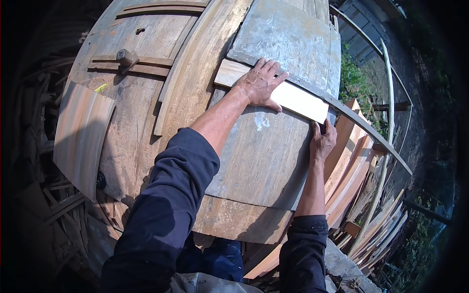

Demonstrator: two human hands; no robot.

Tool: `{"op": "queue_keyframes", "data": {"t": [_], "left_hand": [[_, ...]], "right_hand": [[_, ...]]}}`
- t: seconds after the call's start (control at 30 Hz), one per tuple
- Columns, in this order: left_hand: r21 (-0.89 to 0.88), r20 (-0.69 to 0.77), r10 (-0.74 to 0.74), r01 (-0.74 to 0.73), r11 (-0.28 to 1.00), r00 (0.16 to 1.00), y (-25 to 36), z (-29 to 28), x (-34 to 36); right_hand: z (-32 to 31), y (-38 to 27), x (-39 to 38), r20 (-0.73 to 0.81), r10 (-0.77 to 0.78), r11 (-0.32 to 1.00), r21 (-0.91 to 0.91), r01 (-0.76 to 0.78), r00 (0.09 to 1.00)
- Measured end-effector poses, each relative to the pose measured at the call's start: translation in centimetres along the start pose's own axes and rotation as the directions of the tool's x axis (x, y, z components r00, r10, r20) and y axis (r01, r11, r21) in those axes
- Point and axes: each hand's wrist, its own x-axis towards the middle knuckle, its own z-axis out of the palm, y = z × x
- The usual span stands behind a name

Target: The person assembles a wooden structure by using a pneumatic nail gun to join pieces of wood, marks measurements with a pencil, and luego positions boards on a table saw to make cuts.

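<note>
— Lay of the pale wooden slat (278,90)? Flat on the plank workbench (254,156), long axis running upper left to lower right.

— Hands? Left hand (261,83) pressed on top, fingers spread; right hand (322,139) pinching the lower-right end.

A hammer (126,58) lies on the weathered worktable (264,161).

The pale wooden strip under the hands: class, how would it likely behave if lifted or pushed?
The pale wooden strip looks thin and flat, so probably light, slightly bendy. Flat-sided, it would likely slide, not roll.
</note>
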Motion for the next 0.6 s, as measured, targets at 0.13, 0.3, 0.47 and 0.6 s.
{"op": "queue_keyframes", "data": {"t": [0.13,0.3,0.47,0.6], "left_hand": [[0.002,0.002,-0.003,0.003,1.0,1.0,-0.4,-0.1,0.5],[0.01,-0.011,-0.004,0.004,1.0,1.0,-0.9,0.2,1.0],[0.011,-0.021,-0.006,0.006,1.0,1.0,-1.0,0.4,1.1],[0.01,-0.005,-0.008,0.008,1.0,1.0,-1.2,0.4,1.4]], "right_hand": [[0.4,0.1,0.7,-0.001,-0.023,1.0,-0.021,0.023,1.0],[0.6,-0.2,1.1,-0.013,-0.037,0.999,-0.005,0.037,0.999],[0.8,-0.2,1.3,0.002,0.006,1.0,0.013,-0.006,1.0],[0.9,0.1,1.7,0.013,0.011,1.0,0.0,-0.011,1.0]]}}
